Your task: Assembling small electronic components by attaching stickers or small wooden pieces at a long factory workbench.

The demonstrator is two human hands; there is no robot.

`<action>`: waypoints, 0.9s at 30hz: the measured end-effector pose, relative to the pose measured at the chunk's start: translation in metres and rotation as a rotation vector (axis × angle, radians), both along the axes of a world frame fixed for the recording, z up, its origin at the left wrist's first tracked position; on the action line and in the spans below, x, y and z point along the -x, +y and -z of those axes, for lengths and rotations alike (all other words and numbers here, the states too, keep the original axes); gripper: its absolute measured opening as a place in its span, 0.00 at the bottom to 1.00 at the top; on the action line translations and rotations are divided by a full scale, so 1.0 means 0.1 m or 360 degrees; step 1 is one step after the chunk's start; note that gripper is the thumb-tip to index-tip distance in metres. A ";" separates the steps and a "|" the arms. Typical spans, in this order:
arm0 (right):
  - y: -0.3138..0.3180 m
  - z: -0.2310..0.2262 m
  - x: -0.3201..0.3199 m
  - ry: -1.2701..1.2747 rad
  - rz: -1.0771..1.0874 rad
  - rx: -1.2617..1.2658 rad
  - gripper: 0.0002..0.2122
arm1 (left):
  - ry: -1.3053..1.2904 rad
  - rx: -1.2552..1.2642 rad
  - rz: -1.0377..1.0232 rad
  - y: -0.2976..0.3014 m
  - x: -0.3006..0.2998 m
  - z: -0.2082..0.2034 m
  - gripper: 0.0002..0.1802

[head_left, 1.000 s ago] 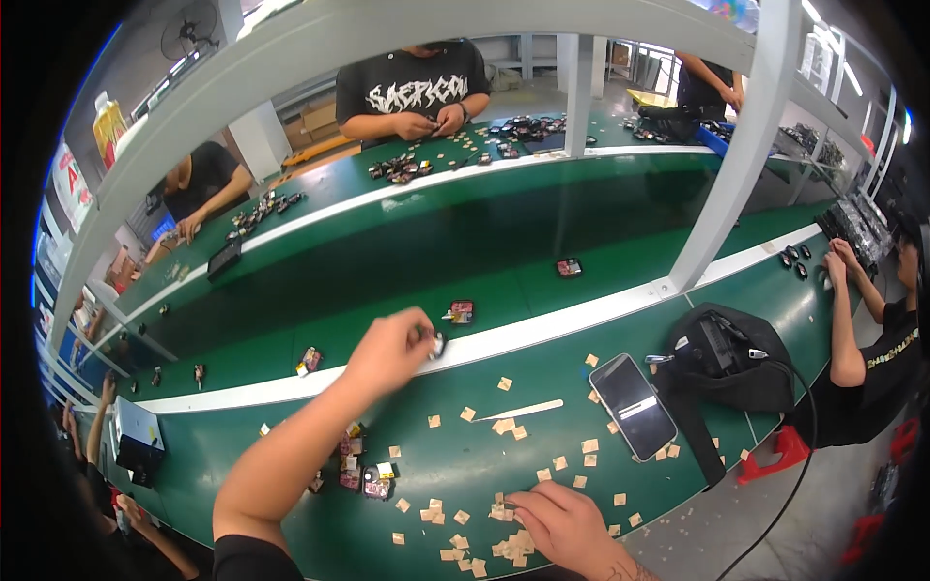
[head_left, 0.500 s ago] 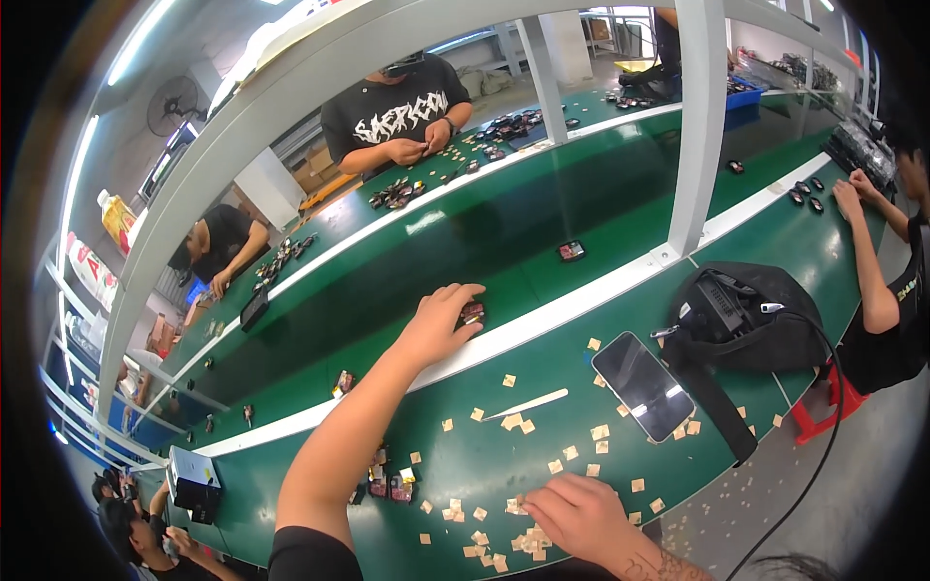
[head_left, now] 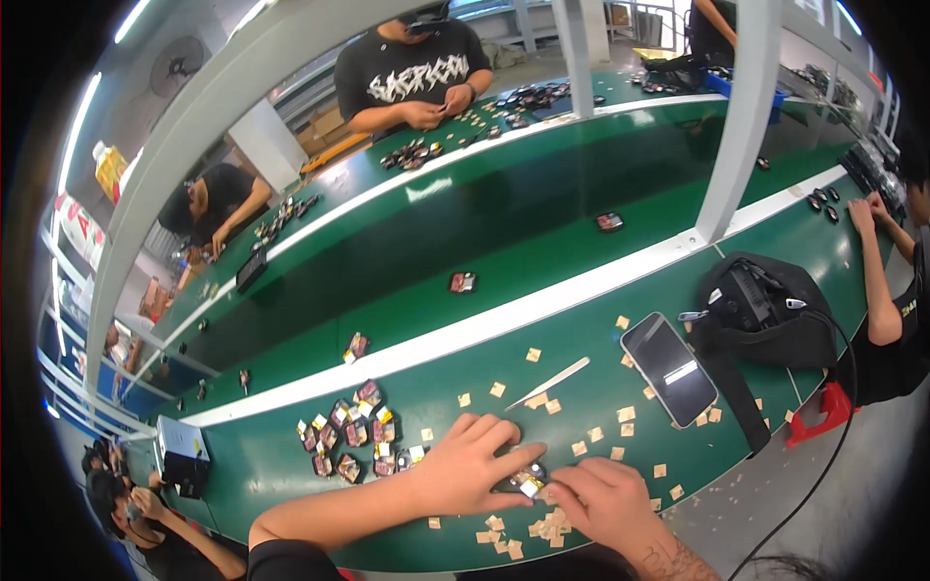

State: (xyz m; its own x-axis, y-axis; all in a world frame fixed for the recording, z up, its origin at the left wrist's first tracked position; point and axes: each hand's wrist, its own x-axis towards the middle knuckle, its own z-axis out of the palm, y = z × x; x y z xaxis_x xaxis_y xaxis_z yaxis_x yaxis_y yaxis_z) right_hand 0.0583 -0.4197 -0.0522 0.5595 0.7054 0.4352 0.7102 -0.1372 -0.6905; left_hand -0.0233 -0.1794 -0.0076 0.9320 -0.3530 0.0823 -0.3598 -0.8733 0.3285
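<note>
My left hand reaches across the near green table, with thumb and fingers closed around a small dark electronic module that has a white and shiny patch. Right beside it, my right hand has thumb and forefinger pinched near the module's edge; what is between them, if anything, is hidden. Below both hands lies a heap of small beige square pieces. Left of my left hand, a cluster of similar modules rests on the table, some with pale tabs. A pair of tweezers or a thin pale stick lies beyond my hands.
A white rail separates the table from a green belt, where a module and others lie. A phone and black bag with a cable sit at right. A grey post rises beyond. Co-workers sit around.
My left hand has come back from the belt to my right hand and now holds a module. A module lies on the belt near where that hand was. The view has shifted.
</note>
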 end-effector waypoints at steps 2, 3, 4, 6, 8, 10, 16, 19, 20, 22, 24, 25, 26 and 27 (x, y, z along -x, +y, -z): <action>0.03 -0.03 0.02 0.0017 -0.0001 0.0011 0.08 | 0.0024 0.0065 -0.0071 0.00 0.12 0.03 0.35; 0.03 -0.05 0.04 0.0035 0.0018 0.0003 0.09 | 0.0050 0.0110 -0.0124 0.00 0.18 0.06 0.34; 0.03 -0.07 0.06 0.0078 -0.0030 0.0055 0.12 | 0.0075 0.0180 -0.0129 0.03 0.22 0.09 0.33; 0.07 -0.14 0.09 0.0097 -0.0130 0.0138 0.13 | 0.0068 0.0264 -0.0178 0.06 0.28 0.16 0.32; 0.13 -0.23 0.12 0.0123 -0.0227 0.0244 0.14 | 0.0049 0.0321 -0.0213 0.08 0.30 0.18 0.29; 0.19 -0.34 0.16 -0.0038 -0.0219 0.0486 0.18 | 0.0006 0.0358 -0.0212 0.11 0.33 0.23 0.29; 0.39 -0.59 0.21 -0.0360 -0.0150 0.0940 0.13 | -0.0050 0.0395 -0.0228 0.14 0.36 0.28 0.27; 0.56 -0.77 0.26 -0.0434 -0.0174 0.1116 0.11 | -0.0082 0.0447 -0.0205 0.13 0.38 0.34 0.26; 0.55 -0.73 0.24 -0.0426 -0.0189 0.1134 0.11 | -0.0057 0.0473 -0.0220 0.14 0.39 0.33 0.25; 0.49 -0.57 0.18 -0.0227 -0.0209 0.0903 0.12 | -0.0030 0.0505 -0.0244 0.14 0.41 0.32 0.25; 0.41 -0.39 0.17 0.0051 -0.0135 0.0749 0.12 | 0.0035 0.0505 -0.0241 0.13 0.40 0.31 0.23; 0.36 -0.31 0.19 0.0329 -0.0053 0.0580 0.12 | 0.0042 0.0514 -0.0245 0.12 0.40 0.31 0.23; 0.30 -0.25 0.21 0.0336 -0.0054 0.0588 0.12 | 0.0037 0.0512 -0.0256 0.12 0.39 0.31 0.23; 0.25 -0.20 0.23 0.0358 0.0086 0.0450 0.12 | 0.0032 0.0510 -0.0265 0.11 0.38 0.30 0.23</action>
